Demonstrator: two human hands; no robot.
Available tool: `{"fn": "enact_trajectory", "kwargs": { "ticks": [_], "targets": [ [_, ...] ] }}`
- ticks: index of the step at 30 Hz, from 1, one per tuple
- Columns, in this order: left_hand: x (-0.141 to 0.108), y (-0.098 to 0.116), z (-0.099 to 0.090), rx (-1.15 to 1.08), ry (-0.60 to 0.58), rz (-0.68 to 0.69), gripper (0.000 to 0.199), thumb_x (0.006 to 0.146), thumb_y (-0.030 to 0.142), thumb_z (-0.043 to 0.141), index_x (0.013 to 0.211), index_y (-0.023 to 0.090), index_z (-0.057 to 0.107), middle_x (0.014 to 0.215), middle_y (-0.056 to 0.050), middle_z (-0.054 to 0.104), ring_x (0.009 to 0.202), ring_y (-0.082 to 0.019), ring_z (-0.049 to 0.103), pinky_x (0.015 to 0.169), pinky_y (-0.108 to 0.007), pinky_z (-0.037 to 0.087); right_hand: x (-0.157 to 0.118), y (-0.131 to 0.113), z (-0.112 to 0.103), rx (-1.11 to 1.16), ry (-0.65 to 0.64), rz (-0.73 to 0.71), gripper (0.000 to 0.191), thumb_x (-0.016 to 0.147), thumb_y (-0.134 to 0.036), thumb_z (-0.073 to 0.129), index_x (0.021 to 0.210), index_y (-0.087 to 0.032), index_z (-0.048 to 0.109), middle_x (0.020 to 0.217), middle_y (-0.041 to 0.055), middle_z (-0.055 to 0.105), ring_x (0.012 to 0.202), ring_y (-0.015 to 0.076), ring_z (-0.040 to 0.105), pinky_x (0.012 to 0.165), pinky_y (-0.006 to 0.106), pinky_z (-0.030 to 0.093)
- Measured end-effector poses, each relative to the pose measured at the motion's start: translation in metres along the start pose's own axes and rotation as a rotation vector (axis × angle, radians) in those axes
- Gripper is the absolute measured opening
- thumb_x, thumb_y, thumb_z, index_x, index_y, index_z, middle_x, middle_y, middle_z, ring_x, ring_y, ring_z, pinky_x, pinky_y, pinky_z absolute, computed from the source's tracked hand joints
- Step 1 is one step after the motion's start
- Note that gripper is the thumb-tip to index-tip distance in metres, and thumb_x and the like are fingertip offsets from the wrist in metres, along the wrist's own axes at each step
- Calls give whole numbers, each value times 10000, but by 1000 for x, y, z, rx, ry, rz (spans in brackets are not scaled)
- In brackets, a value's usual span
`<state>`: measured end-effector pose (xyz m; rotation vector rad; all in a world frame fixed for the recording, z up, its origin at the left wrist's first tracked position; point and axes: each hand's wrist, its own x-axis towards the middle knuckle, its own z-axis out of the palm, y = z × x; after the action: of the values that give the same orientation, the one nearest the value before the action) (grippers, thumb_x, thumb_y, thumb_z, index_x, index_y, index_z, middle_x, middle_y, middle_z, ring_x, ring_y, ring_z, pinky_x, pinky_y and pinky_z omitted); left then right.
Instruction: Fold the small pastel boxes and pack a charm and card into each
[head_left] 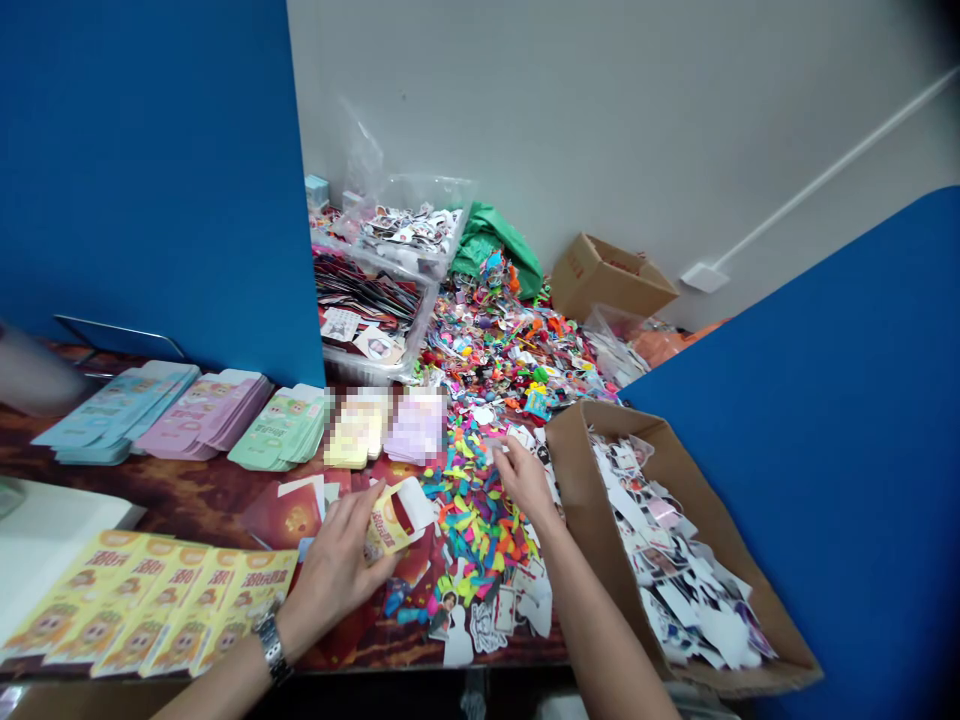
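Observation:
My left hand (334, 565) grips a yellow and white printed paper packet (394, 520) by its edge, above a red paper sheet (285, 515) on the table. A metal wristwatch (271, 648) sits on that wrist. My right hand (525, 480) reaches into a heap of multicoloured paper pieces (472, 520), its fingertips bunched among them. Whether those fingers hold a piece is hidden. To the right of this hand stands a cardboard box lid (592, 520) full of white cut-out photo cards (667, 560). Yellow printed sheets (150, 600) lie in a row near my left hand.
Stacks of blue, pink, green, yellow and lilac paper packets (210, 415) line the brown-patterned table (187, 500). Blue partition panels (150, 180) stand on both sides. Beyond lie plastic bins of cards (375, 300), a colourful pile (495, 340), a green bag (495, 245) and a cardboard box (607, 280).

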<state>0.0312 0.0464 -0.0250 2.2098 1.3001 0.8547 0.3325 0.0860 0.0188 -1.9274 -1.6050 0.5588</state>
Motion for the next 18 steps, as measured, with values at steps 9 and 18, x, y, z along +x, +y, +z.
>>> {"fn": "enact_trajectory", "kwargs": {
  "ticks": [9,18],
  "targets": [
    [-2,-2,-2,17,-2,-7,717,819,318,637,1449,203,314,1241,-135,562,1145,-310,545,972,-480,468,-28,-7,-10,-90,-209,-110,365,929,-400,458,668,-189,604,582,-31,495,559,120,451,542,214,321],
    [-2,2,0,20,9,22,721,820,335,634,1452,199,314,1235,-145,568,1135,-315,555,956,-483,475,-39,2,14,-409,-237,-21,340,866,-357,622,1177,-220,633,948,62,671,813,196,624,687,254,397]
  ]
}}
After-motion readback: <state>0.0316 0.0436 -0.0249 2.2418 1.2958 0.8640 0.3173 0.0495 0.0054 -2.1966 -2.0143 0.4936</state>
